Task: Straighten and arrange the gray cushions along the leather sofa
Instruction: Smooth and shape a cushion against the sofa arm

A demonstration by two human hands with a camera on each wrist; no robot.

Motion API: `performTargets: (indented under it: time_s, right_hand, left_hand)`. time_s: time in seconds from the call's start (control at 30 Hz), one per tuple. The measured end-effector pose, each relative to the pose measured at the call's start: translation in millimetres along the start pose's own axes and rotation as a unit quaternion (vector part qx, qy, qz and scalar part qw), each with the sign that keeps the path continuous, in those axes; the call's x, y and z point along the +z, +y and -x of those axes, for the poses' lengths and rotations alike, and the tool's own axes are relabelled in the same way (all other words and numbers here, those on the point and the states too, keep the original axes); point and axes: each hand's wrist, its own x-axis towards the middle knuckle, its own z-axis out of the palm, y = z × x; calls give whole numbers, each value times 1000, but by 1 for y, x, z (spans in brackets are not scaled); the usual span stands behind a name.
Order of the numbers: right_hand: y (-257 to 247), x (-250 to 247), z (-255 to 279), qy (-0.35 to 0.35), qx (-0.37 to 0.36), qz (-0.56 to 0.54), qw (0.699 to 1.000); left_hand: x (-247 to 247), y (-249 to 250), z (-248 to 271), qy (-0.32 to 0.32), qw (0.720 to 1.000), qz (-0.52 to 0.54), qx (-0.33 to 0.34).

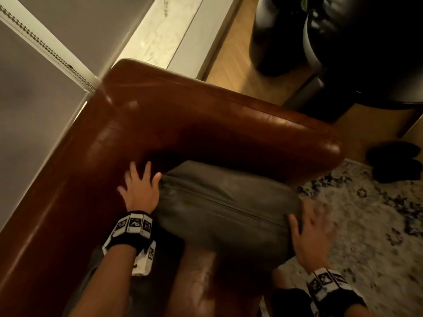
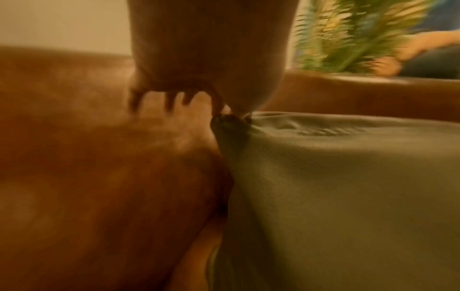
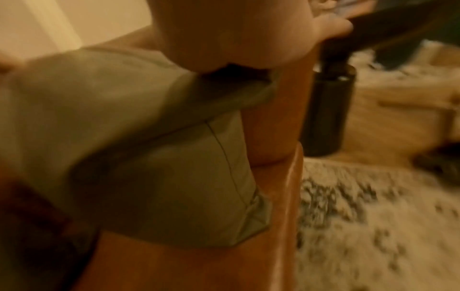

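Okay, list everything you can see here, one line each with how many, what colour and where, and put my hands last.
sofa: one, brown leather, corner where backrest and armrest meet.
gray cushions: two, stacked on the seat against the armrest, as the right wrist view shows.
rug: one, pale with dark speckles, on the floor right of the sofa.
wood floor: light brown, beyond the armrest.
dark furniture: black, shiny, top right; cannot tell what kind.
plant: one, green fronds, behind the armrest.
window sill: one, white, behind the sofa.
wrist bands: two, black and white, on the wrists.
left hand: fingers spread, at the upper cushion's left end.
right hand: blurred, open, at its right end.
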Motion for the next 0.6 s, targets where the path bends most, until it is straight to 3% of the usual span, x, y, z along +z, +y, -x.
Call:
performTargets:
  time_s: [0.1,0.17,0.27,0.4,0.43,0.53,0.57,0.6]
  right_hand:
    - [-4,-12,13,22,167,-217,962]
    - [-17,-13,17,24,219,-315,923]
    - [-36,-20,16,50,204,-352,912]
    - [-39,-42,12,98,175,-414,888]
    - [-41,-46,9,107,158,-415,889]
    - [-44,-41,4,82,138,-402,901]
    - [-42,-36,4,55,147,-422,893]
    - [-35,-31,7,21,164,-460,872]
  left_hand:
    - [-9,10,11,91,977,191,36]
    - [-10,14,6,69,958,277,-3]
    - [-20,15,-8,41,901,429,-51]
    - [-40,18,-21,68,848,525,-3]
    - [-43,19,-24,85,846,527,17]
    - [-39,17,-27,151,875,459,26]
    - [-34,13,-25,141,871,470,13]
    - [-31,10,-20,123,850,512,-9]
